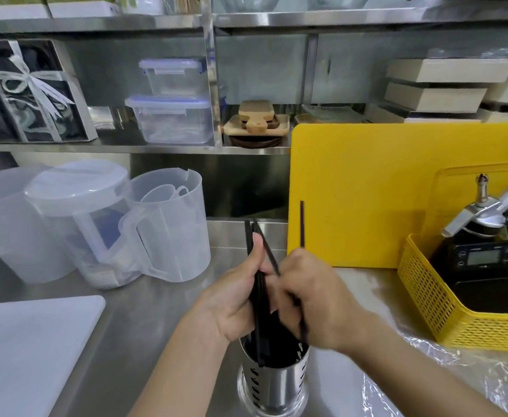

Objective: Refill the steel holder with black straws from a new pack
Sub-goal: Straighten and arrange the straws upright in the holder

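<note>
The steel holder [273, 386], a perforated cylinder, stands on the steel counter near the front edge. A bundle of black straws [260, 311] reaches down into it, gripped by my left hand [231, 299] just above the rim. One black straw [301, 224] rises upright from my right hand [316, 296], which is closed around it beside the bundle. Both hands hover over the holder and touch each other. Clear plastic pack wrapping [445, 371] lies crumpled on the counter to the right.
Translucent plastic jugs [162, 224] stand at the back left. A white cutting board [30, 350] lies at the front left. A yellow cutting board [367, 191] leans at the back right, with a yellow basket [436, 311] of tools in front. Shelves run above.
</note>
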